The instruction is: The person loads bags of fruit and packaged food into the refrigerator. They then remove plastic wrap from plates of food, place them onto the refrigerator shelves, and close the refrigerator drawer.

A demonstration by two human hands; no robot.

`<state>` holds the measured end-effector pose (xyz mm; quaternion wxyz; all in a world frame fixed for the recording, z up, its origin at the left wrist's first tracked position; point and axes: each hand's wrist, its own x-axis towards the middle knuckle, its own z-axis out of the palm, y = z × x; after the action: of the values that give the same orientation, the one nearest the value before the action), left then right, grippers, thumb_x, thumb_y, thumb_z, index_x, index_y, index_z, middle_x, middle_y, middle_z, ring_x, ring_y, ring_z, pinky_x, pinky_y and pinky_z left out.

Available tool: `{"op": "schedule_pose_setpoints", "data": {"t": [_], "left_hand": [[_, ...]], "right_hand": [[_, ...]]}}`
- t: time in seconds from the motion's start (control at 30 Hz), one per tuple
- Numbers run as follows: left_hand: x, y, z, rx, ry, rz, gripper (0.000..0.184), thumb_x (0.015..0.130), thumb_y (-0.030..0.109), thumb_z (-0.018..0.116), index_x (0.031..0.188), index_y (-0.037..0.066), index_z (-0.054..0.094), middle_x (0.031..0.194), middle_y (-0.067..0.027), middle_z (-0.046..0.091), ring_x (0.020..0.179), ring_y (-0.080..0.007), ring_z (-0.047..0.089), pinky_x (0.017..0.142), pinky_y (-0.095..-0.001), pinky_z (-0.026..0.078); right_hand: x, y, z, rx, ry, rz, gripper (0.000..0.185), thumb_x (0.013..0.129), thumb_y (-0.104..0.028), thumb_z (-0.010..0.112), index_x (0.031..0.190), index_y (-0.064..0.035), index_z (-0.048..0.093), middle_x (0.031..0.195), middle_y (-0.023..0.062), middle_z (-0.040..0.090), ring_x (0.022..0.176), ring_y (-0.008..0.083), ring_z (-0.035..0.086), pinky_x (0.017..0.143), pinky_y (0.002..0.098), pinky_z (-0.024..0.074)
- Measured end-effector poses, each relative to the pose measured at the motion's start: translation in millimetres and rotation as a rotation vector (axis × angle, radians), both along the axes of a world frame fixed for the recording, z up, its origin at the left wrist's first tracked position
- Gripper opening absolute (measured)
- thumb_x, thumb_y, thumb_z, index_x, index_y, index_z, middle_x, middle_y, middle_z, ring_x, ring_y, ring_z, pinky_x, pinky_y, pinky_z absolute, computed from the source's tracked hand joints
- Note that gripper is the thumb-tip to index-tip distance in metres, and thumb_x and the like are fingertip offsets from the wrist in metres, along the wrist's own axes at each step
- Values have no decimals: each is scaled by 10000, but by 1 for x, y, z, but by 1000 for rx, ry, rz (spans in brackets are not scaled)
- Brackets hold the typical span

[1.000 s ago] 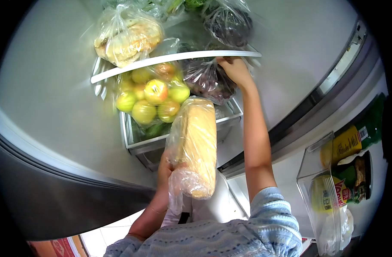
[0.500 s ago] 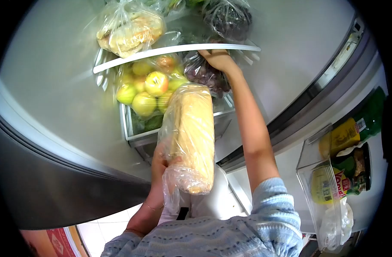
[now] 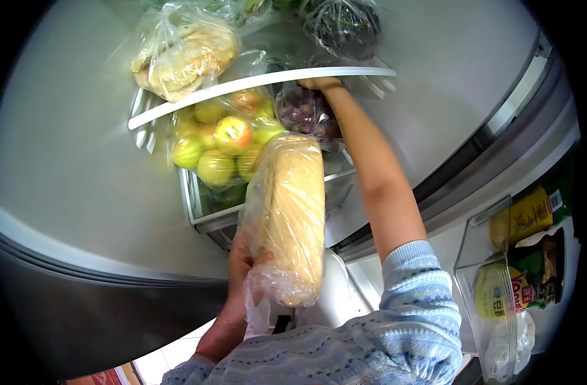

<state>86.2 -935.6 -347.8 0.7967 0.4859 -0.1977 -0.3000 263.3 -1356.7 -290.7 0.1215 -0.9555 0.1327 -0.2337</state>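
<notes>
My left hand [image 3: 243, 251] is closed on the lower left side of a long, pale-yellow loaf-shaped food [image 3: 294, 218] wrapped in a clear plastic bag. It is held in front of an open fridge drawer [image 3: 221, 215]. My right hand [image 3: 321, 83] reaches in under the white front edge [image 3: 255, 80] of a shelf, and its fingers are hidden there. Just below that hand is a clear bag of dark purple grapes [image 3: 304, 115]. To their left sits a clear bag of yellow-green and reddish apples [image 3: 233, 133].
On the shelf above lie a bag of pale flat bread-like food [image 3: 187, 61] and a bag of dark produce [image 3: 345, 29]. At right, the door rack [image 3: 463, 256] holds a yellow-and-green package [image 3: 527, 215], a yellow-labelled pack [image 3: 499, 292] and a white plastic bag [image 3: 508, 343].
My right hand has gone a little deeper under the shelf edge, so less of it shows. The camera view has shifted slightly. My left hand still holds the bagged loaf-shaped food.
</notes>
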Motion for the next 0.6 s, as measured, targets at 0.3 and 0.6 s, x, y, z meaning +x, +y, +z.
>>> {"op": "schedule_pose_setpoints", "data": {"t": [0.3, 0.6], "left_hand": [[2, -1, 11, 26, 16, 21, 617, 733, 117, 621, 1277, 9, 352, 1184, -99, 474, 1049, -187, 496, 877, -315, 419], [10, 2, -15, -1, -57, -4, 571, 743, 78, 590, 1268, 18, 373, 1180, -94, 482, 1062, -194, 489, 906, -321, 393]], "right_hand": [[-19, 29, 25, -174, 15, -89, 549, 871, -437, 348, 1268, -61, 404, 1242, 197, 463, 1150, 328, 446, 999, 414, 318], [-195, 183, 133, 104, 19, -29, 515, 811, -407, 563, 1115, 8, 545, 1015, 201, 606, 951, 324, 585, 828, 354, 443]]}}
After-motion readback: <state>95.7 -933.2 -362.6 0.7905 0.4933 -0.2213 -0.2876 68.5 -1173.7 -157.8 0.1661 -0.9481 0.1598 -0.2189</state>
